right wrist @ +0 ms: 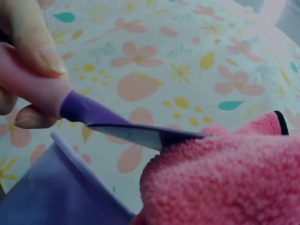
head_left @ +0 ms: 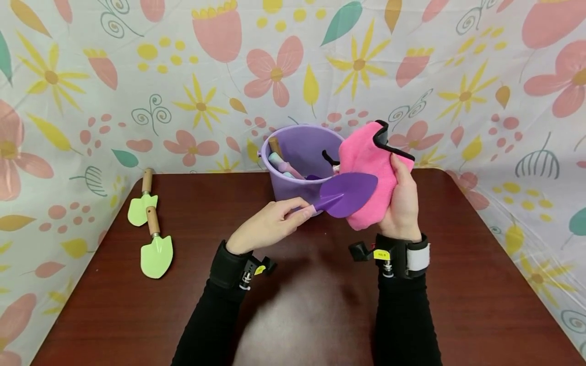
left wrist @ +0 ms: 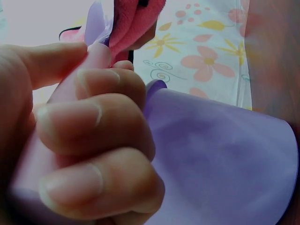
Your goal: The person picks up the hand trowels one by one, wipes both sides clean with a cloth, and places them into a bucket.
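My left hand grips the pink handle of a small garden trowel with a purple blade. Its fingers curl round the handle in the left wrist view. In my right hand is a fluffy pink cloth with black edging, bunched up and held upright. The trowel's blade lies against the cloth, and the right wrist view shows the cloth touching the blade's edge. Both are in front of and above the right side of a purple bucket.
Inside the bucket lie several tools, among them a wooden handle and a pastel handle. Two light green trowels with wooden handles, one farther back and one nearer, lie on the brown table at left. A flower-patterned sheet hangs behind.
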Demonstrator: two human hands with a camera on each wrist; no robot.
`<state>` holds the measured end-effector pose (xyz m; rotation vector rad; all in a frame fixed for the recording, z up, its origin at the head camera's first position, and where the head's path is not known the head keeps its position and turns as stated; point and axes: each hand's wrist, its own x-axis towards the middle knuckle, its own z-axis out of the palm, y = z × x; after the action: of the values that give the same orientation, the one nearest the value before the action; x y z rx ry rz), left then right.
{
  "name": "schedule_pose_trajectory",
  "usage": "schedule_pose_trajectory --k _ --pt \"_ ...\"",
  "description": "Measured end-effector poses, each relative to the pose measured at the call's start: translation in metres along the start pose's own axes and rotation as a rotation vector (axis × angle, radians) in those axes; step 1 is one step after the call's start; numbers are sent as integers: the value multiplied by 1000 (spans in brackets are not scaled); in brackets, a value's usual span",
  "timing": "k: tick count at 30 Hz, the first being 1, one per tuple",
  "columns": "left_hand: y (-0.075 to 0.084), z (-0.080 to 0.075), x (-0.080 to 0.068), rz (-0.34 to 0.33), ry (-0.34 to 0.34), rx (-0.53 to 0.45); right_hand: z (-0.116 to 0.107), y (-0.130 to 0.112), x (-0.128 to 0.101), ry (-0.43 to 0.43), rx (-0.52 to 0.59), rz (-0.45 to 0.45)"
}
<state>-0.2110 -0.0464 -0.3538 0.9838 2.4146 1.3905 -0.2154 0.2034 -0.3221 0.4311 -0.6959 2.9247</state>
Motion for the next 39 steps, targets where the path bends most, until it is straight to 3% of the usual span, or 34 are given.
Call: schedule_pose_trajectory --k 12,21,26,30,34,39 --pt "-3 -3 -2 -22 7 5 -1 -13 -4 25 50 -67" --pt "-2 -5 -3 -22 91 46 -2 -17 -3 71 29 -100" --pt "-3 -6 -3 -42 183 52 -1 -17 -5 54 27 -40" --pt "-3 -6 -3 -31 246 -23 0 -15 -6 54 22 13" --pt "0 -7 -3 6 308 -92 0 -12 -5 71 19 112" --pt "3 -4 -1 33 418 -103 0 -5 -4 73 34 250"
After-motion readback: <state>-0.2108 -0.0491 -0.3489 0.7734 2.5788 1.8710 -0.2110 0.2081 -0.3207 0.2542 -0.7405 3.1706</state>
